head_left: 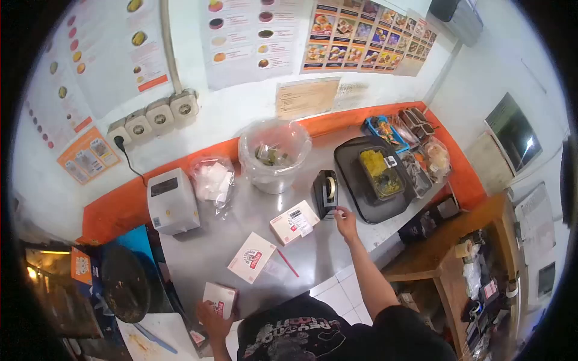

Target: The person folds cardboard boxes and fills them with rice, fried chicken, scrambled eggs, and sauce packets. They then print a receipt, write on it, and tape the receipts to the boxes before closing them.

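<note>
My right hand (345, 222) is at the front end of a black tape dispenser (326, 194), its fingers pinched together; anything between them is too small to make out. Near the counter's front edge, my left hand (214, 320) holds a small white box with a red logo (220, 299) by its side. A flat white box with a red print (253, 257) lies between the hands. Behind it sits another white box (294, 222) with a label on top. A red pencil-like stick (288, 263) rests on the metal counter beside the flat box.
A label printer (173, 201), a bag of white packets (214, 181) and a lined clear bin (274, 155) stand along the back. To the right are a black tray (350, 157) with a food container (380, 174) and a blue basket (386, 133). A knife (155, 338) lies at lower left.
</note>
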A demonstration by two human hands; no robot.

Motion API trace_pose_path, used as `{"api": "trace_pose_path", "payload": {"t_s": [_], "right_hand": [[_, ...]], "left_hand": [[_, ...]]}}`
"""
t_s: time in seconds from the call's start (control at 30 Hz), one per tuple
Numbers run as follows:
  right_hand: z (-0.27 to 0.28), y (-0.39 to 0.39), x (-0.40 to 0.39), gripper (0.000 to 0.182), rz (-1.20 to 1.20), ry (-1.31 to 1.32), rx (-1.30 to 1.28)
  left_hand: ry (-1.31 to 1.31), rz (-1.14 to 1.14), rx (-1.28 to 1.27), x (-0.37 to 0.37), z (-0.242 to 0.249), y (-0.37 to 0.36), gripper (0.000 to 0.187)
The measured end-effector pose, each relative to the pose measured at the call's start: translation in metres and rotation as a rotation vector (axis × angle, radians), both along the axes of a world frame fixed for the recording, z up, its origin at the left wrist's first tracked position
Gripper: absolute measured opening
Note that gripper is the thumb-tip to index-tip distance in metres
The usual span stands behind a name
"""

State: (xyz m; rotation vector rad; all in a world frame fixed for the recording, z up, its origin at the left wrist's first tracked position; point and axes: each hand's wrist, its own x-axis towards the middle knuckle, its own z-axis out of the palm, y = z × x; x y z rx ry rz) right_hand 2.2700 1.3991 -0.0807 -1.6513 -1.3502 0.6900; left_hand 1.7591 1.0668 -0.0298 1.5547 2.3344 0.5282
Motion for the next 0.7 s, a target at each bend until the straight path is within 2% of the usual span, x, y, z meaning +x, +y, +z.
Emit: {"api": "trace_pose_path", "payload": {"t_s": [0.07, 0.1, 0.17, 0.23, 0.3, 0.33, 0.37, 0.43, 0.47, 0.53, 0.7], "right_hand": [[-0.024, 0.033, 0.023, 0.039, -0.090, -0.208, 0.082], [-0.017, 0.046, 0.022, 0.039, -0.083, -0.191, 0.081], [-0.024, 0.065, 0.025, 0.035, -0.067, 0.426, -0.481], [-0.036, 0.066, 0.025, 0.029, -0.062, 0.464, -0.468], [-0.016, 0.050, 0.029, 0.028, -0.032, 0.588, -0.330], [-0.007, 0.036, 0.029, 0.026, -0.029, 0.520, -0.310], [-0.023, 0.028, 0.030, 0.026, -0.014, 0.519, -0.321], [-0.072, 0.017, 0.033, 0.025, -0.003, 0.243, -0.314], [-0.072, 0.014, 0.033, 0.025, 0.000, 0.248, -0.321], [-0.070, 0.015, 0.033, 0.027, 0.045, -0.371, 0.002], [-0.017, 0.025, 0.044, 0.022, 0.028, -0.444, -0.222]], "left_hand": [[-0.012, 0.050, -0.043, 0.031, 0.016, 0.002, 0.084], [-0.025, 0.056, -0.024, 0.048, 0.020, 0.005, 0.085], [-0.034, 0.083, -0.014, 0.086, 0.027, -0.001, 0.086], [0.051, 0.074, 0.031, 0.110, 0.025, -0.009, 0.086], [-0.021, 0.131, 0.014, 0.135, 0.035, -0.004, 0.086], [-0.056, 0.159, 0.013, 0.146, 0.037, -0.004, 0.087], [-0.054, 0.176, 0.006, 0.156, 0.035, -0.007, 0.087], [-0.119, 0.186, 0.041, 0.169, 0.029, -0.012, 0.085], [-0.113, 0.189, 0.035, 0.174, 0.030, -0.013, 0.085], [-0.023, 0.139, 0.097, 0.185, 0.030, -0.013, 0.082], [-0.046, 0.191, 0.100, 0.202, 0.058, 0.006, 0.078]]}}
